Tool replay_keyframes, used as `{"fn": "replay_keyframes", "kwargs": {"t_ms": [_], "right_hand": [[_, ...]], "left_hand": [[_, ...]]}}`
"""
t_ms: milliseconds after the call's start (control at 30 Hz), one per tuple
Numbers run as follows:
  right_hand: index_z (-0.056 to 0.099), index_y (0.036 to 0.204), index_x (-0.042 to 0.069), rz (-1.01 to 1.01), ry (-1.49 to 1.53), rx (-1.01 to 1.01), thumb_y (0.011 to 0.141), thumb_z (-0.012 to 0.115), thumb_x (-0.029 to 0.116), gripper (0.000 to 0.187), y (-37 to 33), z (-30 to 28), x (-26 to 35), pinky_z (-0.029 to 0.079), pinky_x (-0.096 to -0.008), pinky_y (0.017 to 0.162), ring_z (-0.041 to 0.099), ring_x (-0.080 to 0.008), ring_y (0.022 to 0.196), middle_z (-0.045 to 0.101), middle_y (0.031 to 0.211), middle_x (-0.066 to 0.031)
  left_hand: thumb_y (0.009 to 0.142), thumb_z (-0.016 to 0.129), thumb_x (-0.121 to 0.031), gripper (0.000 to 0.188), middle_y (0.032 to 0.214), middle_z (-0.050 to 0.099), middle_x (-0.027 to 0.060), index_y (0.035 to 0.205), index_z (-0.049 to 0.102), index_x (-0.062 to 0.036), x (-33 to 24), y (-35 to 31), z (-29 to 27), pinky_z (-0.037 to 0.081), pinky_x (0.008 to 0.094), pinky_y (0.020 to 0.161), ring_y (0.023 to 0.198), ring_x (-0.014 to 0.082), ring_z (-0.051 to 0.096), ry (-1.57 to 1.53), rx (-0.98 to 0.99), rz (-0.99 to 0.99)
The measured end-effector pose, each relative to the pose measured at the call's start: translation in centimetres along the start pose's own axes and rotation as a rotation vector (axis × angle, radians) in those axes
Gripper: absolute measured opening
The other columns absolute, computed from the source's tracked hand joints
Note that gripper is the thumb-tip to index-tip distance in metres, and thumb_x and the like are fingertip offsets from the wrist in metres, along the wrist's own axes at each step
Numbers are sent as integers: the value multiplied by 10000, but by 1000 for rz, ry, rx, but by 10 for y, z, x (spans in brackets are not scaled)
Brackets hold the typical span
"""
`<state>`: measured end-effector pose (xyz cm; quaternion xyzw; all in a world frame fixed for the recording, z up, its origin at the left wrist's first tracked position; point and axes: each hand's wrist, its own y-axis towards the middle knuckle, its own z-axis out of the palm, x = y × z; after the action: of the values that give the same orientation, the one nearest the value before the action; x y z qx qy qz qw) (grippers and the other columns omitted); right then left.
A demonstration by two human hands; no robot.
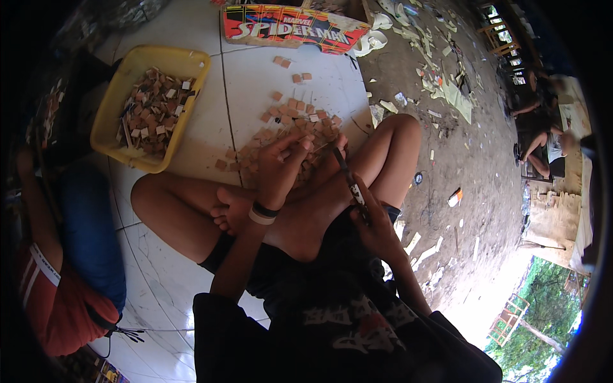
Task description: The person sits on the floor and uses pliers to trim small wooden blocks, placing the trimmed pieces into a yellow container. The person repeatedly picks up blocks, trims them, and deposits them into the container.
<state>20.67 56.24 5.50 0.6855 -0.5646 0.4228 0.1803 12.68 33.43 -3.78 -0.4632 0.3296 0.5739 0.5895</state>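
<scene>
I sit cross-legged on white tiles. My right hand [377,226] is closed round a slim, dark knife-like tool [348,179] with a black-and-white patterned handle, its tip pointing away from me. To its left, my left hand [279,167] is raised above my legs with its fingers curled together in a pinch; what they hold, if anything, is too small to make out. Beyond and beneath that hand spreads a loose heap of small square brown wooden pieces [295,110]. My left hand and legs hide part of the heap.
A yellow plastic tub [104,121] with similar small pieces stands at the left. A printed cardboard box [290,27] lies at the far side. Scraps litter the dirt floor [447,191] on the right. Someone in red and blue clothing [76,281] is close at left; other people sit far right.
</scene>
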Motion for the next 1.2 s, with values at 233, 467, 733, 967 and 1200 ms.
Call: {"fn": "replay_keyframes", "kwargs": {"t_ms": [233,467,733,967,1200], "right_hand": [[309,1686,73,58,113,59,1000,606,-54,758,-2,3,1,430,-432,1156,546,-374,1415,532,1538,-248],[313,1682,63,86,120,68,1011,602,-56,741,0,1,5,408,-411,1186,498,-346,1486,510,1578,-241],[322,1664,21,51,203,32,1013,603,-59,714,0,15,3,388,-402,1216,442,-343,1540,443,1661,-221],[318,1671,32,43,137,24,1002,612,-54,736,0,11,8,448,-416,1139,559,-383,1417,534,1540,-270],[308,1680,41,-20,121,-21,1015,600,-29,729,-1,14,3,449,-417,1113,588,-411,1335,568,1456,-274]], "left_hand": [[1005,762,-140,277,976,786,64,1208,765,48,-5,-3,4,557,225,778,848,89,719,-42,39,-70],[1023,750,-179,311,964,767,56,1222,747,59,-7,-5,3,548,238,805,871,94,700,46,83,-94],[1001,751,-83,251,959,762,70,1193,740,78,-2,-10,16,561,239,781,871,102,712,-116,-105,-26],[994,766,-88,238,956,758,63,1171,743,70,-2,-8,10,568,240,794,879,102,714,-116,-52,-48],[1006,765,-111,226,939,755,45,1159,747,55,0,-9,14,565,231,788,873,90,709,-160,-29,-19]]}}
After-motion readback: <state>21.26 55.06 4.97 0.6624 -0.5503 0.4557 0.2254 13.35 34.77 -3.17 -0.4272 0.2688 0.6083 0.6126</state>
